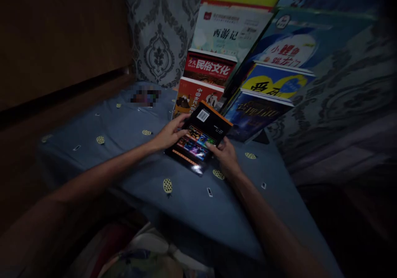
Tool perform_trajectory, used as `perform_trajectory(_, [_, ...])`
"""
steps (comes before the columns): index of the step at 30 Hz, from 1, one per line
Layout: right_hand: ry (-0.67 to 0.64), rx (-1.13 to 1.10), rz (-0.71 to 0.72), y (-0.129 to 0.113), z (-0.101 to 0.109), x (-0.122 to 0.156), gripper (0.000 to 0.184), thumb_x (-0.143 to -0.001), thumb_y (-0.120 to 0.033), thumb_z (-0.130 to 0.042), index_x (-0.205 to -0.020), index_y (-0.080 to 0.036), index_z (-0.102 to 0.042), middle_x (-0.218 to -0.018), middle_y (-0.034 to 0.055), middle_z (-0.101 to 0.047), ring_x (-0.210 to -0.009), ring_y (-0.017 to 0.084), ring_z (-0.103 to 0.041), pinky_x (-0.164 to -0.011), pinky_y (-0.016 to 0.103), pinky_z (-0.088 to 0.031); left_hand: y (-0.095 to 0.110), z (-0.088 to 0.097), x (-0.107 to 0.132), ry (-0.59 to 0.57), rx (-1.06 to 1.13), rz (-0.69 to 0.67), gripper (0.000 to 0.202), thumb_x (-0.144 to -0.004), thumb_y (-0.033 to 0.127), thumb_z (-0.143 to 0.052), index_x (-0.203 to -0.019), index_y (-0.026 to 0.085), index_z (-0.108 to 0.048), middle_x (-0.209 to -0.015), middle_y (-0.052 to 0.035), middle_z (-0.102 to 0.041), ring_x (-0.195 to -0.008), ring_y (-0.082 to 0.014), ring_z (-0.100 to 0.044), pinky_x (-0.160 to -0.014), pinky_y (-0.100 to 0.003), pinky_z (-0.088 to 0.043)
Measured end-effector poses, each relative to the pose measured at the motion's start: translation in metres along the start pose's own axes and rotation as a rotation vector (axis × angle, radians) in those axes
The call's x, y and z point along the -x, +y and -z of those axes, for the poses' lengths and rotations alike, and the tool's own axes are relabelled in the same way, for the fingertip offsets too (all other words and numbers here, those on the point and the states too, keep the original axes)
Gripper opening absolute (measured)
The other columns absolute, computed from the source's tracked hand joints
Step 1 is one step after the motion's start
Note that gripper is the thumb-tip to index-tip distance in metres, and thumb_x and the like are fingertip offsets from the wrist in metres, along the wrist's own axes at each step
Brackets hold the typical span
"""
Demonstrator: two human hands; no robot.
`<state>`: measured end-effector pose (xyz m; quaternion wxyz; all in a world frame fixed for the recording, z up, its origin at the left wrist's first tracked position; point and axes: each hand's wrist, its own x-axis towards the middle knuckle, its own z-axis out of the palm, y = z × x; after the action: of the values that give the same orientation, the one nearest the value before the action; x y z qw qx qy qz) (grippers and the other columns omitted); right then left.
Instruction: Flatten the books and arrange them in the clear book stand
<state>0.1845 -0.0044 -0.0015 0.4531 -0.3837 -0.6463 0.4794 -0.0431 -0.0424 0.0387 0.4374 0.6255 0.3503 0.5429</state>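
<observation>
A black book (200, 139) with a barcode and coloured pictures on its back cover is held tilted over the blue patterned cloth (130, 137). My left hand (170, 133) grips its left edge, fingers curled round it. My right hand (225, 156) holds its lower right edge, thumb on the cover. Just behind the book, two rows of books lean on the wall: a red one (195, 96), another red one (207, 67), a white one (229, 27) on the left; a dark blue one (252, 114), a yellow-and-blue one (276, 83) and a blue-white one (288, 48) on the right.
A grey damask wall covering (159, 34) stands behind the books. A dark wooden panel (58, 38) runs along the left. A small blurred object (145, 97) lies at the back of the cloth. Crumpled fabric (145, 257) lies at the near edge.
</observation>
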Motion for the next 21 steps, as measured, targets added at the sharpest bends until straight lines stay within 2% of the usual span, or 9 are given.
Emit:
perform_trajectory(3, [0.096, 0.033, 0.125, -0.021, 0.008, -0.003, 0.040, -0.076, -0.048, -0.075, -0.104, -0.023, -0.061, -0.082, -0.0008, -0.071, -0.060, 0.015, -0.065, -0.054, 0.028, -0.057, 0.023, 0.002, -0.011, -0.048, -0.096, -0.174, 0.043, -0.086, 0.027, -0.068, -0.125, 0.019, -0.053, -0.118, -0.0080, -0.064, -0.117, -0.0247, -0.060, -0.102, -0.039, -0.045])
perform_trajectory(5, [0.187, 0.120, 0.265, -0.034, 0.015, 0.000, 0.030, -0.079, -0.047, -0.073, -0.095, -0.024, -0.064, -0.077, -0.0013, -0.070, -0.061, 0.017, -0.066, -0.060, 0.032, -0.059, 0.034, 0.006, -0.010, -0.076, -0.162, -0.238, 0.040, -0.088, 0.030, -0.066, -0.125, 0.018, -0.054, -0.117, -0.0078, -0.065, -0.114, -0.0242, -0.061, -0.101, -0.039, -0.046])
perform_trajectory(7, [0.194, 0.258, 0.391, -0.040, 0.019, 0.009, 0.022, -0.085, -0.044, -0.067, -0.093, -0.023, -0.068, -0.083, 0.0019, -0.073, -0.078, 0.023, -0.071, -0.076, 0.040, -0.061, 0.037, 0.014, 0.001, -0.092, -0.300, -0.263, 0.034, -0.091, 0.028, -0.061, -0.123, 0.017, -0.057, -0.117, -0.0085, -0.066, -0.113, -0.0233, -0.062, -0.101, -0.038, -0.047])
perform_trajectory(8, [0.139, 0.334, 0.438, -0.039, 0.020, 0.016, 0.020, -0.088, -0.040, -0.063, -0.097, -0.024, -0.071, -0.091, 0.0039, -0.075, -0.090, 0.025, -0.072, -0.086, 0.043, -0.059, 0.034, 0.018, 0.010, -0.096, -0.397, -0.262, 0.031, -0.092, 0.026, -0.057, -0.122, 0.016, -0.059, -0.118, -0.0089, -0.066, -0.113, -0.0229, -0.062, -0.101, -0.037, -0.047])
perform_trajectory(10, [-0.072, 0.470, 0.493, -0.031, 0.019, 0.033, 0.025, -0.091, -0.030, -0.055, -0.108, -0.025, -0.072, -0.112, 0.0061, -0.075, -0.112, 0.026, -0.067, -0.100, 0.047, -0.052, 0.022, 0.026, 0.032, -0.205, -0.569, -0.195, 0.030, -0.092, 0.021, -0.054, -0.120, 0.021, -0.062, -0.121, -0.0075, -0.068, -0.113, -0.0220, -0.063, -0.101, -0.037, -0.047])
perform_trajectory(13, [-0.352, 0.597, 0.503, -0.012, 0.016, 0.055, 0.038, -0.092, -0.018, -0.044, -0.120, -0.024, -0.070, -0.129, 0.0089, -0.068, -0.127, 0.024, -0.059, -0.108, 0.048, -0.047, -0.002, 0.031, 0.066, -0.341, -0.704, -0.132, 0.040, -0.088, 0.011, -0.049, -0.124, 0.023, -0.062, -0.135, -0.0078, -0.063, -0.132, -0.0232, -0.053, -0.109, -0.041, -0.043])
perform_trajectory(17, [-0.476, 0.753, 0.458, -0.004, 0.021, 0.062, 0.048, -0.087, -0.008, -0.041, -0.127, -0.019, -0.065, -0.137, 0.0114, -0.062, -0.133, 0.023, -0.053, -0.112, 0.050, -0.042, -0.017, 0.029, 0.083, -0.358, -0.794, -0.100, 0.058, -0.082, -0.002, -0.042, -0.131, 0.024, -0.058, -0.147, -0.0051, -0.053, -0.142, -0.0186, -0.041, -0.116, -0.041, -0.035])
perform_trajectory(19, [-0.548, 0.823, 0.429, -0.011, 0.022, 0.057, 0.053, -0.081, -0.004, -0.045, -0.128, -0.019, -0.065, -0.135, 0.0103, -0.063, -0.132, 0.024, -0.054, -0.112, 0.049, -0.041, -0.017, 0.030, 0.082, -0.380, -0.816, -0.097, 0.063, -0.079, -0.004, -0.040, -0.132, 0.025, -0.057, -0.148, -0.0034, -0.052, -0.142, -0.0172, -0.041, -0.117, -0.040, -0.034])
perform_trajectory(21, [-0.579, 0.871, 0.403, -0.022, 0.014, 0.051, 0.055, -0.077, -0.002, -0.045, -0.124, -0.020, -0.067, -0.130, 0.0084, -0.067, -0.128, 0.025, -0.058, -0.111, 0.047, -0.043, -0.014, 0.031, 0.079, -0.405, -0.837, -0.094, 0.065, -0.078, -0.005, -0.040, -0.133, 0.025, -0.056, -0.148, -0.0026, -0.052, -0.142, -0.0169, -0.041, -0.117, -0.040, -0.034])
